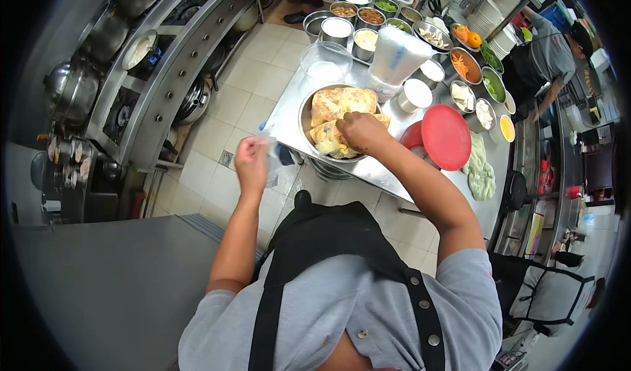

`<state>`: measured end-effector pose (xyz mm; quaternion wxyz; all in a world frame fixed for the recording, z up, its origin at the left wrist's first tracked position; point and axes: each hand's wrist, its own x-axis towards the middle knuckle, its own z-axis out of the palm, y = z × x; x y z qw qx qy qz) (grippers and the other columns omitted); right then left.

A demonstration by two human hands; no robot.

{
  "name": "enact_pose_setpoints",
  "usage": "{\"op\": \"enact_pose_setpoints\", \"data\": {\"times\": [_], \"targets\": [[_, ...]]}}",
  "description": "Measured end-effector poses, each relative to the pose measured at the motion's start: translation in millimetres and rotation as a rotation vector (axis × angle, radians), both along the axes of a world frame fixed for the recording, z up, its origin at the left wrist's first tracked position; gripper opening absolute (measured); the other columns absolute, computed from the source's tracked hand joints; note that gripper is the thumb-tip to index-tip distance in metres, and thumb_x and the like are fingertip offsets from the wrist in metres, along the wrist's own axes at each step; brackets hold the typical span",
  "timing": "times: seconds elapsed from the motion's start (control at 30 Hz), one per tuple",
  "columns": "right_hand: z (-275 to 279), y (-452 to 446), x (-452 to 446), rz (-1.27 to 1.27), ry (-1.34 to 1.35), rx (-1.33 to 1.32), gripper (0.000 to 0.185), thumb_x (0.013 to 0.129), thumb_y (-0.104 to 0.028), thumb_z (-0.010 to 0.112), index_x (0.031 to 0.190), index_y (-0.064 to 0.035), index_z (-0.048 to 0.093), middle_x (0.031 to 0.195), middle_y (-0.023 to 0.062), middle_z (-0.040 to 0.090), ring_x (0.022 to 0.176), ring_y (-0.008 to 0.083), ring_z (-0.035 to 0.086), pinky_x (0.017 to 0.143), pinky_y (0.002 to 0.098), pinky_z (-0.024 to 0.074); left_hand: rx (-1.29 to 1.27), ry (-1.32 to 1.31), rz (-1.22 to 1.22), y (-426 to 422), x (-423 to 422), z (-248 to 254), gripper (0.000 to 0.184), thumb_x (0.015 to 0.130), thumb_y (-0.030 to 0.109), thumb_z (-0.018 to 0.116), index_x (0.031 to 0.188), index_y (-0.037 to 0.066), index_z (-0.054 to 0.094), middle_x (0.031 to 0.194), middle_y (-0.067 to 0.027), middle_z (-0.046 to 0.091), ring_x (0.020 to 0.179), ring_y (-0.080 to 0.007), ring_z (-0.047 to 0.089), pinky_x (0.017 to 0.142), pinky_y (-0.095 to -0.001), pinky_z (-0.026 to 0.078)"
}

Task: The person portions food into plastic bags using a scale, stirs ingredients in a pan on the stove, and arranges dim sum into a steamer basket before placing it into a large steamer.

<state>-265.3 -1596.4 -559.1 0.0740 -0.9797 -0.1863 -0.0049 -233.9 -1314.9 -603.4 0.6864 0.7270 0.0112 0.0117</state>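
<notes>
Head view: one hand on bagged food in a bowl, the other out to the side with plastic.
The left hand (251, 164), off the table's (284, 122) edge, has its fingers curled in and seems to pinch thin clear plastic (271, 164), perhaps held there to keep it away from the food. The right hand (363, 133) is bent down onto the yellowish bagged food (343, 101), which sits inside the metal bowl (303, 118); its fingertips are hidden, so I cannot tell whether they pinch or merely press. The bowl stands at the near edge, probably for easy reach. A red lid (446, 138) leans just beside it, a green cloth (480, 170) lies beyond, and tins of cut vegetables (462, 65) line the far side, likely leaving working room in front.
</notes>
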Motion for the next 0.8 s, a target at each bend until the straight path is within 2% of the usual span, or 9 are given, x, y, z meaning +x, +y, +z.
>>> {"op": "enact_pose_setpoints", "data": {"times": [0.03,0.1,0.2,0.27,0.4,0.47,0.6,0.7,0.8], "targets": [[-0.3,0.2,0.1,0.008,-0.001,-0.014,0.013,0.080,-0.012,0.054,0.084,-0.0021,0.062,0.085,0.0170,0.062,0.084,0.0325,0.064,0.073,0.0418,0.0516,0.178,-0.119,-0.055,-12.7,-1.9,2.3,0.025,0.086,0.023,0.068,0.099,0.004,0.060,0.076,0.0023,0.056,0.065,-0.0093,0.051,0.058,-0.0237,0.043],[4.9,1.2,-0.5,0.007,0.029,-0.022,0.013,0.081,-0.012,0.054,0.084,-0.0024,0.061,0.087,0.0172,0.061,0.085,0.0325,0.063,0.074,0.0419,0.0519,0.358,-0.205,-0.262,-30.9,-6.1,16.8,0.034,0.083,0.024,0.072,0.109,0.005,0.061,0.081,-0.0032,0.062,0.070,-0.0109,0.057,0.061,-0.0254,0.046],[7.4,1.5,-3.0,-0.012,0.017,-0.087,0.013,0.082,-0.012,0.053,0.085,-0.0028,0.061,0.085,0.0163,0.061,0.085,0.0321,0.063,0.073,0.0417,0.0521,0.520,-0.229,-0.483,-55.4,-4.1,25.8,0.039,0.080,0.026,0.071,0.114,0.010,0.062,0.078,-0.0120,0.065,0.069,-0.0251,0.063,0.063,-0.0354,0.050],[15.2,0.0,-6.8,-0.011,0.009,-0.083,0.012,0.082,-0.012,0.053,0.085,-0.0029,0.060,0.085,0.0159,0.061,0.084,0.0318,0.063,0.072,0.0415,0.0523,0.563,-0.231,-0.505,-66.5,1.7,1.0,0.040,0.079,0.025,0.072,0.116,0.012,0.063,0.079,-0.0138,0.066,0.071,-0.0256,0.065,0.064,-0.0348,0.050],[18.2,-8.2,-9.3,-0.035,0.008,-0.078,0.011,0.081,-0.013,0.054,0.084,-0.0036,0.059,0.083,0.0149,0.060,0.083,0.0312,0.063,0.070,0.0415,0.0522,0.642,-0.147,-0.540,-70.1,1.1,-3.4,0.040,0.079,0.024,0.071,0.116,0.012,0.065,0.078,-0.0160,0.066,0.073,-0.0312,0.064,0.065,-0.0380,0.050],[21.9,-9.9,-10.2,-0.026,-0.004,-0.083,0.010,0.081,-0.013,0.054,0.084,-0.0043,0.058,0.083,0.0143,0.060,0.082,0.0309,0.064,0.069,0.0416,0.0521,0.663,-0.190,-0.530,-69.8,1.1,-12.0,0.041,0.078,0.023,0.070,0.118,0.013,0.064,0.078,-0.0157,0.066,0.073,-0.0306,0.065,0.065,-0.0380,0.051],[26.8,-10.3,-11.6,-0.023,-0.068,-0.076,0.009,0.080,-0.014,0.055,0.083,-0.0058,0.058,0.081,0.0127,0.060,0.079,0.0303,0.064,0.066,0.0420,0.0519,0.702,-0.220,-0.530,-76.9,-5.5,11.0,0.044,0.075,0.017,0.065,0.118,0.011,0.062,0.085,-0.0166,0.068,0.079,-0.0337,0.066,0.072,-0.0415,0.053],[33.6,-7.5,-11.1,-0.043,-0.052,-0.101,0.009,0.080,-0.014,0.056,0.083,-0.0067,0.058,0.080,0.0118,0.060,0.076,0.0299,0.065,0.064,0.0417,0.0519,0.660,-0.308,-0.692,-81.1,-11.2,30.0,0.049,0.072,0.014,0.064,0.120,0.010,0.061,0.083,-0.0171,0.068,0.075,-0.0348,0.066,0.071,-0.0422,0.053],[24.4,-5.1,-10.9,-0.016,-0.075,-0.100,0.008,0.080,-0.014,0.055,0.084,-0.0072,0.058,0.080,0.0114,0.060,0.075,0.0295,0.065,0.063,0.0407,0.0522,0.749,-0.361,-0.616,-88.7,-7.1,25.6,0.048,0.069,0.014,0.064,0.117,0.009,0.063,0.079,-0.0175,0.067,0.073,-0.0352,0.066,0.068,-0.0432,0.053]]}}
